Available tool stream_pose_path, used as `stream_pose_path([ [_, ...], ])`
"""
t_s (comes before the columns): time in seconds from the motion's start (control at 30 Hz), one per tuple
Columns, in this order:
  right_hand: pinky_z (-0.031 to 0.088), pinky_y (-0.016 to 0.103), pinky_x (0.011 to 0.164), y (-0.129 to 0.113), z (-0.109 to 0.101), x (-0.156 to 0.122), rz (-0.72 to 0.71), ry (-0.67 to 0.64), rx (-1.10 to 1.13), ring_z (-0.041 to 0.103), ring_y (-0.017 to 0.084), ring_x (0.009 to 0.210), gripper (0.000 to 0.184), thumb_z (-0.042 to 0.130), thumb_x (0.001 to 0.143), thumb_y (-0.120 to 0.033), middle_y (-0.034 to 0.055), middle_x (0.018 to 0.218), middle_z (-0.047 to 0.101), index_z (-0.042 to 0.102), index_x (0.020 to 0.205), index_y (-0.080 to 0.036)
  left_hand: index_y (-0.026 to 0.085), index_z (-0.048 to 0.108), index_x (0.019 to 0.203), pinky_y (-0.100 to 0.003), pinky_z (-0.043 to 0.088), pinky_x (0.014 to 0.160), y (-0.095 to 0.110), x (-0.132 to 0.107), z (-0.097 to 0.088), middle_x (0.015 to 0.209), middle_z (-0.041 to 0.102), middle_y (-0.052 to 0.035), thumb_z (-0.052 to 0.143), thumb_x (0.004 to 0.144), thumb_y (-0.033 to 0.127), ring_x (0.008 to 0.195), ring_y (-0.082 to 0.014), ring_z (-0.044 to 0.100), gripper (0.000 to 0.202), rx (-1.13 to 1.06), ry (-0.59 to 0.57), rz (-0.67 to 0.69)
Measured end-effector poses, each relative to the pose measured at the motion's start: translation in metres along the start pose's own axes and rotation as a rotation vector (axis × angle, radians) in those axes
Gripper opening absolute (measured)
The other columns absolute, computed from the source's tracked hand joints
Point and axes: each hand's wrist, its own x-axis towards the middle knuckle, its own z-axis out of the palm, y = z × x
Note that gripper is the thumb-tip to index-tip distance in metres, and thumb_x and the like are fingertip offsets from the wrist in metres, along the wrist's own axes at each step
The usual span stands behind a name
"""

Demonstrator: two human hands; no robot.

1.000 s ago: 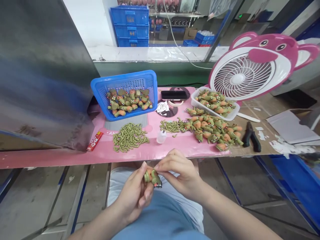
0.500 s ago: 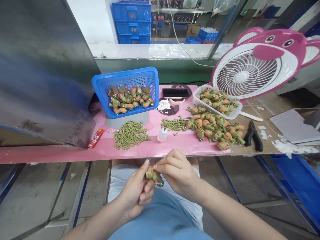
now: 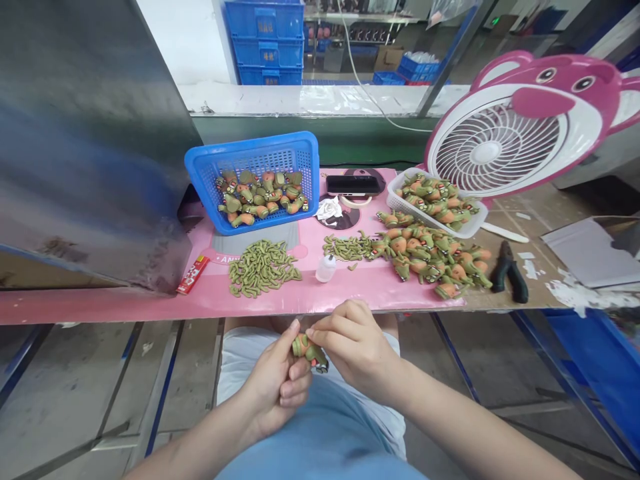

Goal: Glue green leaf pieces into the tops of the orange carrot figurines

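A green-and-orange figurine [image 3: 306, 348] sits gripped in the left hand [image 3: 276, 381] at the frame's lower centre while the right hand [image 3: 354, 343] touches its upper side, any pinch there impossible to tell; small green pieces [image 3: 263, 268] lie heaped left of centre.

left hand [image 3: 277, 381] | fingers curled tighter beneath figurine [image 3: 309, 351] | head view | tipped slightly down

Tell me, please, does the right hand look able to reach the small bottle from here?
Probably yes: the small bottle stands just beyond the right hand, and nothing visible blocks the way, though that hand is busy at the figurine in the left hand.
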Motion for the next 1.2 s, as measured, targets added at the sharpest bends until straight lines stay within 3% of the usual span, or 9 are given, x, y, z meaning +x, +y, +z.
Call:
stream_pose_path([
  [0.07,0.033,0.033,0.070,-0.001,-0.006,0.001,0.012,0.004,-0.030,0.042,0.017,0.080,0.012,0.047,0.086,-0.008,0.0043,0.092,0.060,0.056,0.092,-0.013,0.014,0.041,0.045,-0.012,0.008,0.024,0.001,0.000,0.000,0.025,0.025,0.0062,0.024,0.092,0.039,0.020,-0.0021,0.013,0.056,0.049,-0.022,0.057],
  [0.17,0.036,0.034,0.075,-0.002,-0.015,0.004,0.093,0.035,-0.011,0.042,0.020,0.088,0.017,0.046,0.087,-0.012,0.0090,0.103,0.052,0.055,0.102,-0.013,0.014,0.049,0.053,-0.012,0.010,0.025,0.004,-0.003,0.000,0.024,0.027,0.0075,0.047,0.079,0.053,0.021,-0.0023,0.015,0.047,0.192,-0.092,0.247],
  [0.27,0.038,0.031,0.071,-0.002,-0.019,0.005,0.134,0.005,0.087,0.043,0.018,0.083,0.017,0.047,0.088,-0.016,0.0076,0.091,0.052,0.053,0.104,-0.013,0.014,0.052,0.062,-0.013,0.012,0.026,0.007,-0.004,-0.001,0.024,0.027,0.0101,0.065,0.056,0.063,0.022,-0.0019,0.015,0.051,0.331,-0.123,0.431],
  [0.4,0.037,0.029,0.066,0.000,-0.014,0.005,0.125,0.005,0.134,0.042,0.016,0.077,0.009,0.051,0.087,-0.015,0.0046,0.082,0.054,0.056,0.094,-0.015,0.014,0.050,0.065,-0.013,0.014,0.026,0.005,-0.002,-0.003,0.027,0.028,0.0110,0.060,0.058,0.067,0.024,-0.0022,0.016,0.054,0.429,-0.131,0.528],
  [0.53,0.035,0.030,0.064,0.000,-0.010,0.005,0.132,0.032,0.142,0.042,0.016,0.074,0.002,0.054,0.084,-0.013,0.0034,0.078,0.054,0.055,0.085,-0.015,0.015,0.048,0.066,-0.013,0.015,0.025,0.001,0.001,-0.003,0.029,0.030,0.0112,0.054,0.060,0.070,0.025,-0.0032,0.018,0.055,0.468,-0.160,0.552],
  [0.87,0.028,0.030,0.064,-0.009,-0.011,0.005,0.117,0.013,0.044,0.038,0.015,0.071,0.011,0.051,0.084,-0.007,0.0017,0.074,0.054,0.052,0.075,-0.014,0.015,0.048,0.068,-0.013,0.015,0.025,-0.004,0.004,-0.002,0.029,0.028,0.0123,0.049,0.065,0.064,0.025,-0.0032,0.017,0.049,0.490,-0.134,0.543],
  [1.2,0.028,0.030,0.065,-0.011,-0.005,0.001,0.119,-0.003,0.008,0.039,0.014,0.069,0.016,0.047,0.086,-0.009,0.0013,0.071,0.054,0.052,0.072,-0.014,0.018,0.044,0.068,-0.014,0.013,0.026,-0.008,0.008,-0.003,0.029,0.027,0.0120,0.051,0.058,0.070,0.025,-0.0042,0.015,0.053,0.478,-0.079,0.479],
])
